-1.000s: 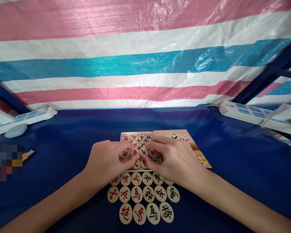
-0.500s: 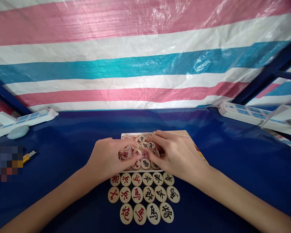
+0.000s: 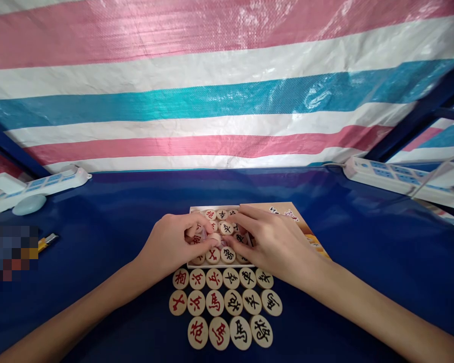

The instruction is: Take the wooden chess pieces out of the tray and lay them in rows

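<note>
A white tray (image 3: 193,208) in the middle of the blue table (image 3: 109,217) holds several round wooden chess pieces (image 3: 227,228) marked in red or black. My left hand (image 3: 170,244) reaches into the tray from the left, its fingers curled on a red-marked piece (image 3: 197,238). My right hand (image 3: 276,242) reaches in from the right, fingertips pressing on the pieces at the tray's middle. Three rows of the same pieces (image 3: 224,304) lie flat on the table just in front of the tray, between my forearms.
An orange printed box lid (image 3: 287,213) lies under my right hand beside the tray. White power strips sit at the far left (image 3: 41,184) and far right (image 3: 397,177). A pale oval object (image 3: 29,204) and a small yellow item (image 3: 45,242) lie at the left. A striped tarp hangs behind.
Both hands have shifted slightly within the tray, fingers drawing closer together over its middle. The pieces inside have been shuffled. The rows in front have not moved.
</note>
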`<state>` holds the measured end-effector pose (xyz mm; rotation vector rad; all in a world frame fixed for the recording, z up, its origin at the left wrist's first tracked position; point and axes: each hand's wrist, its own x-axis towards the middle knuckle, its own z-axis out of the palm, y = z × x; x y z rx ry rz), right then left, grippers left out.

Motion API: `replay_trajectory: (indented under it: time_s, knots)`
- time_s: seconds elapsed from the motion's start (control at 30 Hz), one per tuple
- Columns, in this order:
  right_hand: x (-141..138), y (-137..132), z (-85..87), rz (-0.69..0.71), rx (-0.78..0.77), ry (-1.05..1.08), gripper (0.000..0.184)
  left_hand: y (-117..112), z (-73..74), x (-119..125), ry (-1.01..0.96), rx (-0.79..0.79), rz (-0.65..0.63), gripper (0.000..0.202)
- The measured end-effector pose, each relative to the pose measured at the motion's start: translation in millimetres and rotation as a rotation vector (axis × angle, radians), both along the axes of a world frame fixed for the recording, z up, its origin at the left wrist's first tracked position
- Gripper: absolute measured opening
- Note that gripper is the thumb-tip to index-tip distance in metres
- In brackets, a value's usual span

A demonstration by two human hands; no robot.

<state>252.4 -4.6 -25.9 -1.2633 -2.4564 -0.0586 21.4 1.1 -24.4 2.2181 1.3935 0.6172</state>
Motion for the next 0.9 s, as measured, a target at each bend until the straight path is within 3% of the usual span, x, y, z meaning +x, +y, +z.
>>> replay_trajectory:
  time_s: [0.2, 0.37, 0.7, 0.9]
  knots:
    - [2.9, 0.8, 2.3, -0.02, 0.022, 0.048, 0.03, 6.3, -1.1, -6.2, -0.155, 0.086, 0.082, 0.016]
    - [4.8, 4.5, -1.9, -0.033, 0.015, 0.008, 0.03, 11.7, -5.1, -9.3, -0.011, 0.101, 0.137, 0.017]
    - [4.8, 7.2, -4.6, -0.033, -0.064, 0.06, 0.028, 12.3, -6.4, -10.2, 0.107, 0.105, 0.062, 0.029]
    - [4.2, -1.1, 0.7, 0.072, -0.036, 0.124, 0.026, 2.2, -6.9, -8.2, 0.102, 0.29, 0.02, 0.026]
